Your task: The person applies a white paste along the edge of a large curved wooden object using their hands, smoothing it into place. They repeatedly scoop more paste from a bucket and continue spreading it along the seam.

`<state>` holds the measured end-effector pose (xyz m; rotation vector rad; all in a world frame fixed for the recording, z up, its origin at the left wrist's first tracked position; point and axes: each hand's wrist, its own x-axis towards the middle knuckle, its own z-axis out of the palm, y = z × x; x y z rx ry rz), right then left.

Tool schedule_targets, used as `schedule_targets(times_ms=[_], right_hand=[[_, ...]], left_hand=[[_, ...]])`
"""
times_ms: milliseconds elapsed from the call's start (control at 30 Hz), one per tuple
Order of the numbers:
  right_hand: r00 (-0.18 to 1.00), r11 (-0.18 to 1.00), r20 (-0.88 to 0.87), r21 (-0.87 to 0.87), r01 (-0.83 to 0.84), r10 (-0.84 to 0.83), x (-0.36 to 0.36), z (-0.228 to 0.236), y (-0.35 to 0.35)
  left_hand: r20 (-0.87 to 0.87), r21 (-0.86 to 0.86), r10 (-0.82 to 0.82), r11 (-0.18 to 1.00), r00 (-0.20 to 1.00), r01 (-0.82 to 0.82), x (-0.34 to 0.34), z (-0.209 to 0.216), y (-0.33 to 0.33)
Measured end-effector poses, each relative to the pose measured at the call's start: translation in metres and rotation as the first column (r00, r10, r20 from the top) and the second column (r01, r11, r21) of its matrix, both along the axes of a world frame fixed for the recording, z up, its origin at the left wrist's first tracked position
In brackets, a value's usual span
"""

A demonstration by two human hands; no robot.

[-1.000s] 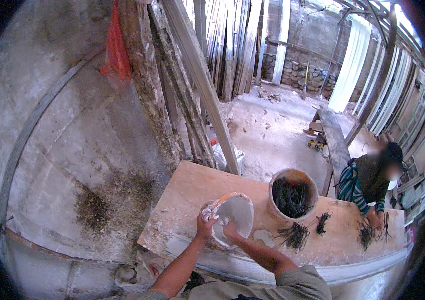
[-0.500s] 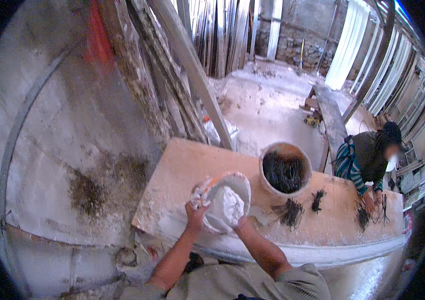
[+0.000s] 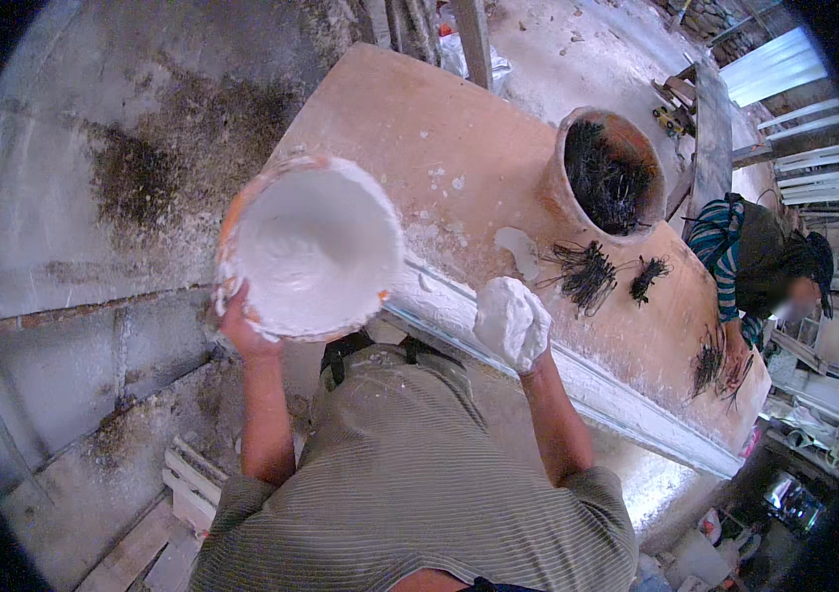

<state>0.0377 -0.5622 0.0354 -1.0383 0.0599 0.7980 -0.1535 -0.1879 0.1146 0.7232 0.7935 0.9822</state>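
Observation:
My left hand [image 3: 250,326] grips the rim of a bucket [image 3: 291,232], orange under a thick coat of white plaster. The bucket is tipped so that its white-smeared inside faces up at me. In my right hand [image 3: 536,360] sits a lump of wet white plaster [image 3: 508,321], held apart from the bucket in front of the table edge. Whether anything is wrapped inside the lump cannot be seen. Beyond my right hand, a bundle of dark wires [image 3: 582,274] and a smaller bundle [image 3: 648,279] lie on the tan table [image 3: 449,118].
A wide tub [image 3: 562,183] full of dark wires stands at the table's far side. A long white strip [image 3: 636,409] runs along the near edge. At the right a co-worker in striped sleeves [image 3: 725,257] handles more wires [image 3: 707,360]. A stained wall [image 3: 192,128] rises at left.
My hands have drawn apart: the bucket has come left and nearer in my left hand, while my right hand has brought the plaster lump out of it. My view has turned downward.

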Motion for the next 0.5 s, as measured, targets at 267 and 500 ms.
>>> schedule_targets(times_ms=[267,500], right_hand=[[0.946,0.997,-0.318,0.059,-0.055,0.071,0.002,-0.064,0.042],[0.981,0.739,0.153,-0.674,0.014,0.121,-0.006,-0.132,0.199]], left_hand=[[-0.241,0.107,0.384,0.923,0.891,-0.369,-0.101,0.026,0.033],[-0.237,0.066,0.442,0.896,0.865,-0.44,-0.199,-0.007,0.066]])
